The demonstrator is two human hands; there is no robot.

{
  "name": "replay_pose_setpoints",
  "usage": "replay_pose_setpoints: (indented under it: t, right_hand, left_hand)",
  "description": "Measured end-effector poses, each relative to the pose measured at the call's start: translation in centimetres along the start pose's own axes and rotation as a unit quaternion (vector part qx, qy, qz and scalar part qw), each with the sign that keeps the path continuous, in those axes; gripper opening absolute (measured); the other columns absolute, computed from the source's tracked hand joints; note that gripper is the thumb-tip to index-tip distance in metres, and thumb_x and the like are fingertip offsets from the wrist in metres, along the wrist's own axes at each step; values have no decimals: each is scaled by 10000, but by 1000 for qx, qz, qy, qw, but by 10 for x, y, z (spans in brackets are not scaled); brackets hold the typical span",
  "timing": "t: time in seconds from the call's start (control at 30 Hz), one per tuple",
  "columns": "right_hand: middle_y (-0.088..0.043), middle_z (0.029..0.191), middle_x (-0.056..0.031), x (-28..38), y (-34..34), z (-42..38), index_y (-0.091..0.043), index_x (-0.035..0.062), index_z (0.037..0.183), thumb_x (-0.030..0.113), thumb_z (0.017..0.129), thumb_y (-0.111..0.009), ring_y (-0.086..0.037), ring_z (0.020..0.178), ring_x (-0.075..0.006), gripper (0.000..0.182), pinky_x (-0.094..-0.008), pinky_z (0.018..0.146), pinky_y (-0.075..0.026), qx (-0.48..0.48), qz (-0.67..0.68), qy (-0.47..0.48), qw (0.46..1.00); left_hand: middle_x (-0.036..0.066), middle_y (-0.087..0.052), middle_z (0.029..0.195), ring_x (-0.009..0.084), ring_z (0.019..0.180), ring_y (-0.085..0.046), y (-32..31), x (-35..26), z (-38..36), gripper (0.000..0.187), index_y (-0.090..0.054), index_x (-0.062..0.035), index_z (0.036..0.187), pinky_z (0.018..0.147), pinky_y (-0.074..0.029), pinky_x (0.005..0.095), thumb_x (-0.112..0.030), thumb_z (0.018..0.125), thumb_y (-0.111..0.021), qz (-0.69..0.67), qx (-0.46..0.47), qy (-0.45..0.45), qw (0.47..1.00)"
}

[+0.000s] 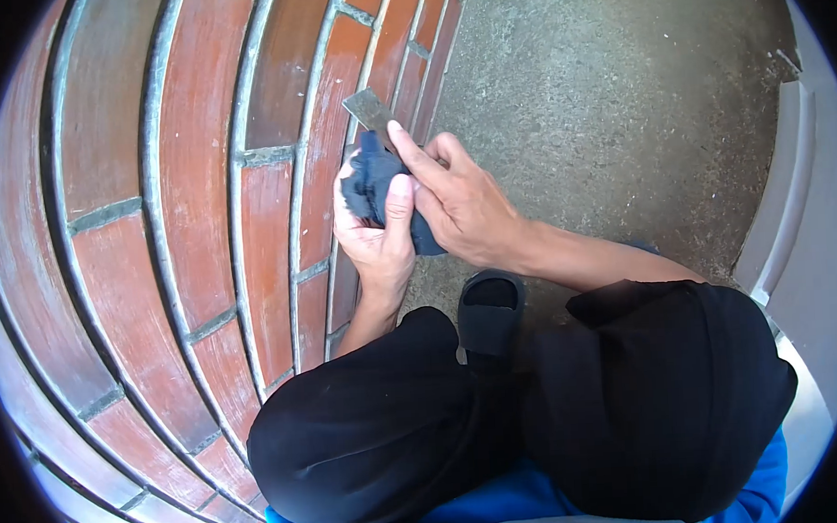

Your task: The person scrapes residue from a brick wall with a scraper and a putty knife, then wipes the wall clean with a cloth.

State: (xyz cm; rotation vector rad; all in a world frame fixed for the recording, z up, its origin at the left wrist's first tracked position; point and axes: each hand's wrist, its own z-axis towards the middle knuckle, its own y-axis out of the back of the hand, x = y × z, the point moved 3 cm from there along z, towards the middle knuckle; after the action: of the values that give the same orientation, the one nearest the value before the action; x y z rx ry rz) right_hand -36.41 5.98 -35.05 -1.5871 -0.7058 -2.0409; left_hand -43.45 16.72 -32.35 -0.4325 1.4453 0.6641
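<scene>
My left hand [375, 240] grips a dark blue cloth [373, 181] wrapped around the lower part of a flat grey metal blade [370, 108]. The blade's tip rests against a mortar joint of the red brick wall [196, 178]. My right hand [458, 198] lies over the cloth from the right, its forefinger stretched along the blade's base. Both hands are pressed together just in front of the wall.
A rough concrete floor [599, 91] spreads to the right of the wall. My knees in black trousers [389, 424] and a black sandal [490, 310] are below the hands. A pale raised kerb [794, 204] runs along the right edge.
</scene>
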Motion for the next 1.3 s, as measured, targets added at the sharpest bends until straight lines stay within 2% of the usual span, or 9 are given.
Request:
replay_pose_setpoints:
  t: [0.07,0.33,0.37,0.47,0.5,0.77,0.87,1.13,1.3]
  right_hand:
    - [-457,953,-171,0,-5,6,-371,89,1524,148,981,-514,-600,701,-347,564,-447,657,-521,-11,-4,10,1000]
    - [-489,963,-195,4,-10,18,-383,38,1501,138,965,-516,-619,648,-378,561,-457,627,-553,-21,-19,13,1000]
    - [-494,963,-198,6,-8,17,-385,25,1496,136,963,-517,-620,646,-382,560,-455,628,-558,-13,-23,12,1000]
    - [-521,993,-229,4,-9,15,-391,-2,1481,132,960,-520,-632,651,-401,553,-458,619,-569,-20,-20,28,999]
    - [-528,1022,-248,3,-7,17,-394,-5,1477,133,961,-519,-642,671,-409,549,-460,620,-573,-25,-24,30,999]
    - [-525,1207,-349,3,-5,17,-410,-25,1458,137,965,-508,-681,800,-463,529,-472,662,-586,-30,-65,39,997]
    - [-521,1215,-357,4,-1,24,-403,-22,1464,139,969,-500,-677,805,-474,529,-476,673,-586,-16,-42,18,999]
    - [-511,1234,-367,2,-2,22,-394,-30,1466,128,968,-495,-678,799,-480,532,-482,688,-583,-11,-36,15,999]
    - [-513,1232,-369,5,-1,15,-392,-30,1467,135,969,-494,-678,794,-484,534,-491,683,-583,5,-69,25,997]
  left_hand:
    - [43,-658,1030,97,902,-628,-5,0,3,226,-590,-10,1169,809,-514,253,-73,963,-656,26,2,-44,999]
    - [16,-657,943,66,828,-608,-17,-4,19,117,-624,-37,1069,716,-496,227,-113,982,-637,-57,-41,36,997]
    - [30,-668,945,78,831,-622,-14,-1,18,121,-633,-23,1072,730,-508,239,-111,991,-613,-33,-45,5,998]
    - [46,-680,958,93,841,-638,-22,3,18,144,-646,-6,1074,751,-517,251,-115,996,-594,-56,-69,36,995]
    - [155,-683,1148,175,1021,-665,-17,7,20,252,-611,56,1210,885,-527,276,-54,984,-591,-75,-43,55,995]
    - [129,-701,1055,179,968,-690,-23,1,22,216,-635,50,1155,837,-567,297,-77,992,-574,-69,-36,50,996]
    - [138,-702,1057,193,969,-696,-31,-7,29,222,-629,53,1162,840,-570,305,-74,992,-566,-132,-47,76,987]
    - [124,-696,1078,189,972,-693,-31,-1,32,228,-631,23,1177,848,-564,313,-90,987,-573,-146,-49,103,983]
    - [99,-694,1044,184,970,-689,-28,3,24,194,-647,14,1124,846,-558,310,-106,988,-580,-146,-56,75,985]
